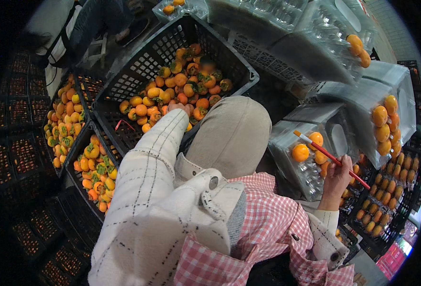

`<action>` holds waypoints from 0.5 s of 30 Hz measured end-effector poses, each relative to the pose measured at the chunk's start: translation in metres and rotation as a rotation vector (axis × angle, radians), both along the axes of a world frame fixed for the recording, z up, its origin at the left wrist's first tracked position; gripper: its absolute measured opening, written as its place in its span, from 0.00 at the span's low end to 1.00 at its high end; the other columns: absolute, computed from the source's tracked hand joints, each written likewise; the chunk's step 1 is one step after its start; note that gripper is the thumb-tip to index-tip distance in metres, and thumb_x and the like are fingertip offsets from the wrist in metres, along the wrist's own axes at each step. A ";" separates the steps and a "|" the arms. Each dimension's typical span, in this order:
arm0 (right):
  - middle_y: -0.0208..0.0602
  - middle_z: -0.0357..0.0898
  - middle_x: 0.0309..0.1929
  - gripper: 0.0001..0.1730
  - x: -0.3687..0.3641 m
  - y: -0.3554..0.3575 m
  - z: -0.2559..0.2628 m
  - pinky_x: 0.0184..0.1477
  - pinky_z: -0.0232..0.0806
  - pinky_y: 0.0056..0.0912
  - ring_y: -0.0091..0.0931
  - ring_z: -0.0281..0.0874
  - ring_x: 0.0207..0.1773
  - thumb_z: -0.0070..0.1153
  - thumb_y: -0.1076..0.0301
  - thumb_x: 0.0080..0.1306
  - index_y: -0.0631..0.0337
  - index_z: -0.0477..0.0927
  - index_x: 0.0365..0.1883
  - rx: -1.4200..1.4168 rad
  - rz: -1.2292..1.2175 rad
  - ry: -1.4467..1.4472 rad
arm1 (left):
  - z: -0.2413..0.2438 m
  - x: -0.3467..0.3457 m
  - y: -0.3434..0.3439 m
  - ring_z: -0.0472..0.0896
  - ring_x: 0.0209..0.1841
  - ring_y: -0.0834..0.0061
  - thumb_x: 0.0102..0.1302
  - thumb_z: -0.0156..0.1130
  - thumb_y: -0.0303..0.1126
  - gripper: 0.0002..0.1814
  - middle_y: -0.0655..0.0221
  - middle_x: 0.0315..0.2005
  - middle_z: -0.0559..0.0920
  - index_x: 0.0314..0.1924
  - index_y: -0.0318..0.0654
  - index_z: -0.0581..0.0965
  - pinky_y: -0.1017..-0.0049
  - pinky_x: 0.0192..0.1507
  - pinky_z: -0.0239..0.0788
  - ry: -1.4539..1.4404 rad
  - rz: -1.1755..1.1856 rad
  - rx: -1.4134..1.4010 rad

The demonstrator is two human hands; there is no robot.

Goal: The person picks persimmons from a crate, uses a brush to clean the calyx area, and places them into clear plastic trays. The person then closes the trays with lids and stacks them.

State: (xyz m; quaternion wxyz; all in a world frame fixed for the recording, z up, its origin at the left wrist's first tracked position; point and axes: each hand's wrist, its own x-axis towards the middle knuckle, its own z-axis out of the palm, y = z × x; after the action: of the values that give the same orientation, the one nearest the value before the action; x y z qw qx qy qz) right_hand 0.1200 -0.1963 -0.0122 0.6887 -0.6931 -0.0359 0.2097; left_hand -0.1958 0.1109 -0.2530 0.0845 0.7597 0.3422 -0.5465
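My left hand (179, 107) reaches into a large black plastic crate (217, 39), down among orange persimmons (181, 79), some with green calyxes. The sleeve hides most of that hand, so its grip does not show. My right hand (340, 171) holds a red-handled paintbrush (327, 154) with a white ferrule and yellowish bristles, pointing up and left. Close to the bristles, several persimmons (300, 153) sit in a clear plastic tray at the front of a stack of clear trays (296, 136). A red strip (124, 124) lies at the crate's near left.
Smaller crates of persimmons (95, 171) stand at left. More clear tray stacks (360, 93) rise at right, some bearing persimmons (385, 121). Packed fruit trays (385, 193) fill a black crate at far right. A person's leg (101, 21) shows at upper left.
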 end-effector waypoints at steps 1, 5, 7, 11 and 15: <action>0.27 0.72 0.25 0.09 -0.001 0.001 0.001 0.20 0.57 0.12 0.14 0.67 0.20 0.49 0.65 0.69 0.57 0.71 0.29 -0.016 -0.003 0.003 | -0.002 -0.004 0.000 0.77 0.52 0.65 0.68 0.52 0.37 0.32 0.60 0.58 0.73 0.69 0.42 0.55 0.63 0.42 0.74 -0.037 -0.007 0.019; 0.28 0.71 0.23 0.11 0.011 -0.009 -0.007 0.17 0.53 0.13 0.14 0.65 0.18 0.49 0.64 0.69 0.58 0.71 0.28 0.005 0.112 -0.049 | -0.065 -0.038 0.015 0.77 0.51 0.60 0.62 0.61 0.48 0.40 0.53 0.56 0.73 0.65 0.33 0.57 0.62 0.46 0.73 -0.302 0.603 0.188; 0.28 0.71 0.23 0.11 0.013 -0.012 -0.009 0.17 0.52 0.13 0.14 0.65 0.18 0.48 0.64 0.70 0.58 0.71 0.28 0.026 0.132 -0.022 | -0.032 -0.051 0.025 0.75 0.55 0.58 0.65 0.57 0.51 0.38 0.50 0.58 0.71 0.64 0.30 0.60 0.67 0.53 0.70 -0.676 0.923 0.081; 0.28 0.70 0.23 0.12 0.011 -0.020 -0.013 0.17 0.51 0.12 0.14 0.65 0.19 0.47 0.63 0.71 0.59 0.71 0.29 0.134 0.164 0.045 | 0.047 -0.031 0.022 0.81 0.31 0.72 0.69 0.50 0.52 0.25 0.60 0.39 0.81 0.53 0.37 0.72 0.71 0.29 0.77 -1.430 1.955 -0.795; 0.29 0.70 0.23 0.14 -0.002 -0.007 0.006 0.18 0.52 0.10 0.13 0.65 0.19 0.46 0.60 0.71 0.59 0.72 0.31 0.186 0.165 0.025 | 0.114 -0.004 0.018 0.81 0.33 0.69 0.70 0.47 0.53 0.26 0.56 0.38 0.80 0.53 0.37 0.71 0.69 0.32 0.76 -1.705 1.921 -1.082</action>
State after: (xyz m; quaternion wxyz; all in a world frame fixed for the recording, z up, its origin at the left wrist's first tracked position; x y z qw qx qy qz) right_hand 0.1182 -0.2033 -0.0063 0.7307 -0.6184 -0.1034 0.2700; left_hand -0.1998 0.1289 -0.1395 0.8821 0.1986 0.3160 0.2874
